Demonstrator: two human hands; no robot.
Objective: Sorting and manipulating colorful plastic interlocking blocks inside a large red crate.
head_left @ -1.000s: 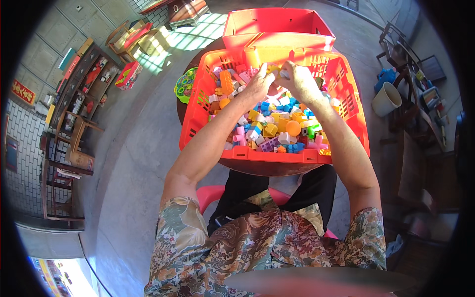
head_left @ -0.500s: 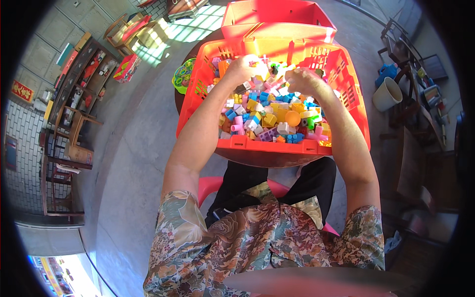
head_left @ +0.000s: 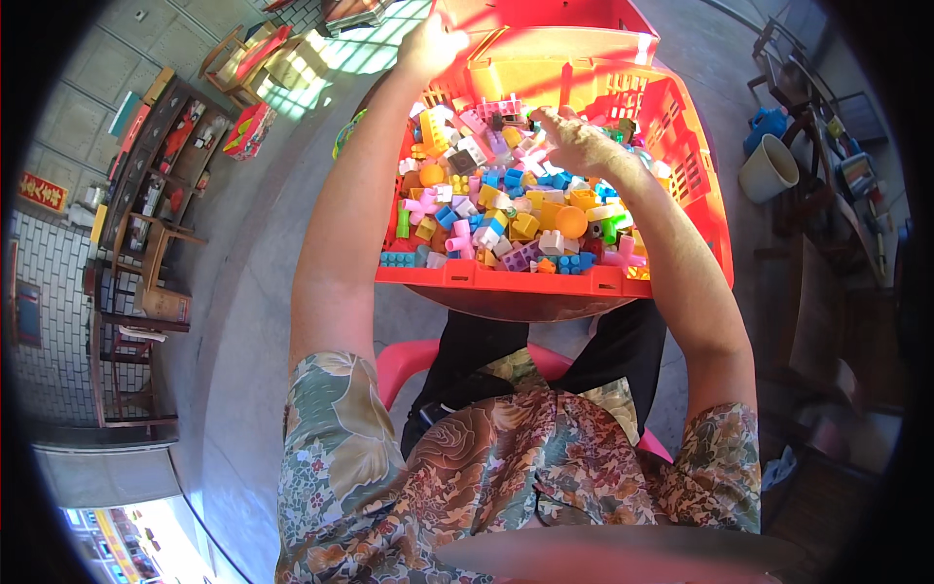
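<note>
My left hand [head_left: 428, 44] reaches past the red crate [head_left: 681, 165] to its far corner; whether it grasps anything I cannot tell. My right hand [head_left: 574, 136] pinches among the plastic blocks [head_left: 506, 214] heaped just beneath it

A red rectangular sign [head_left: 42, 191] with yellow marks hangs on the tiled wall at far left; a colourful red box [head_left: 247, 131] sits upper left

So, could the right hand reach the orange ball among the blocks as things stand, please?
Probably yes: the right hand rests on the blocks just beyond the orange ball, which lies uncovered on top.
</note>
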